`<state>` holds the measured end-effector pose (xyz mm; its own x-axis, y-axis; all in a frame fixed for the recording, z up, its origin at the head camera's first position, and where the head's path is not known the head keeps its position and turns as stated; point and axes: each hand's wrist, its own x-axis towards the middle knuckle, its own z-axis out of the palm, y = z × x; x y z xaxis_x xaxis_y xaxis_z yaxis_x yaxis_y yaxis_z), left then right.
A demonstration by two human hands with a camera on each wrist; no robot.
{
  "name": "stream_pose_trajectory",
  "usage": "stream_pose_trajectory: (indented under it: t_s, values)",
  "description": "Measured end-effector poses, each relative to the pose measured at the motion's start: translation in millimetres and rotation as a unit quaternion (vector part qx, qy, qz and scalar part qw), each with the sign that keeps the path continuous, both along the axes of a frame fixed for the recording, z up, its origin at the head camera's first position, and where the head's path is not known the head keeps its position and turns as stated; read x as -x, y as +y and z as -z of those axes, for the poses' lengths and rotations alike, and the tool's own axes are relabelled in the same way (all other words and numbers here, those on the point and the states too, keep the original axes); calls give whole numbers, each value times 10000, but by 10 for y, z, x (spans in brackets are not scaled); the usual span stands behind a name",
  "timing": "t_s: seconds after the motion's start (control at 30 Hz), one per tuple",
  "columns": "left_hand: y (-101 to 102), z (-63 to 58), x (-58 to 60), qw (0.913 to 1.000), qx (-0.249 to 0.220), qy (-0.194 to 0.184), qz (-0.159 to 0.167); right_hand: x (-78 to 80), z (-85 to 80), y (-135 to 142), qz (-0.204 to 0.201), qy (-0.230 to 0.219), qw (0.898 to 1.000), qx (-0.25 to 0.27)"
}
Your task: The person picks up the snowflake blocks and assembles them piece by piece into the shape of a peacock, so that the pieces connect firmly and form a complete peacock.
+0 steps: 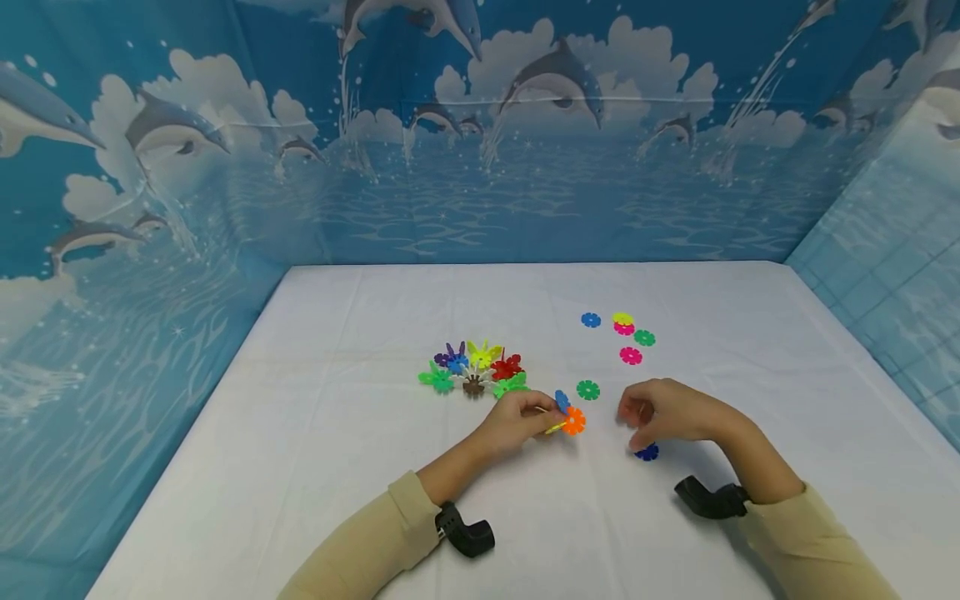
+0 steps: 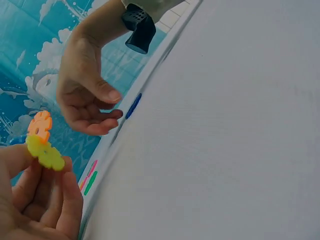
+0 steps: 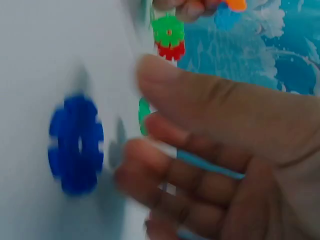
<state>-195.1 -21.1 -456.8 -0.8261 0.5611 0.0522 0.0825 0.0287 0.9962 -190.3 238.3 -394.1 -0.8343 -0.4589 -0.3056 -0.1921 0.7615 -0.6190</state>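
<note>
In the head view my left hand point(image 1: 521, 421) pinches a small joined cluster of notched plastic interlocking discs. Its yellow disc point(image 2: 46, 153) is between thumb and fingers in the left wrist view, with an orange disc point(image 1: 573, 421) and a blue disc point(image 1: 562, 402) attached. My right hand point(image 1: 671, 411) hovers over the table with loosely bent fingers and nothing in them. Just beside its fingertips a dark blue disc point(image 3: 76, 145) lies flat on the cloth, apart from the hand and partly covered by it in the head view.
A colourful assembly of joined discs point(image 1: 474, 385) sits left of centre, behind my left hand. Loose discs lie farther right: a green disc point(image 1: 588, 390), a pink disc point(image 1: 631, 356), a blue disc point(image 1: 591, 320) and several others. White cloth point(image 1: 337, 333) covers the table; dolphin-print curtains point(image 1: 480, 200) surround it.
</note>
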Motion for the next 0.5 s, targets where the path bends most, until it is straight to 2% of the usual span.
stream_pose_trajectory:
  t_s: [0.1, 0.23, 0.37, 0.5]
  values:
    - [11, 5, 6, 9996, -166, -87, -194, 11, 29, 58, 233, -308, 9974, -614]
    - [25, 14, 10, 9978, -487, -54, -439, 16, 78, 65, 143, -333, 9962, -794]
    - [34, 17, 16, 9956, -694, -174, -609, 27, 76, 45, -74, -182, 9990, -413]
    - [41, 18, 20, 9932, -770, -487, -729, 44, 63, 13, -236, 253, 9979, 551]
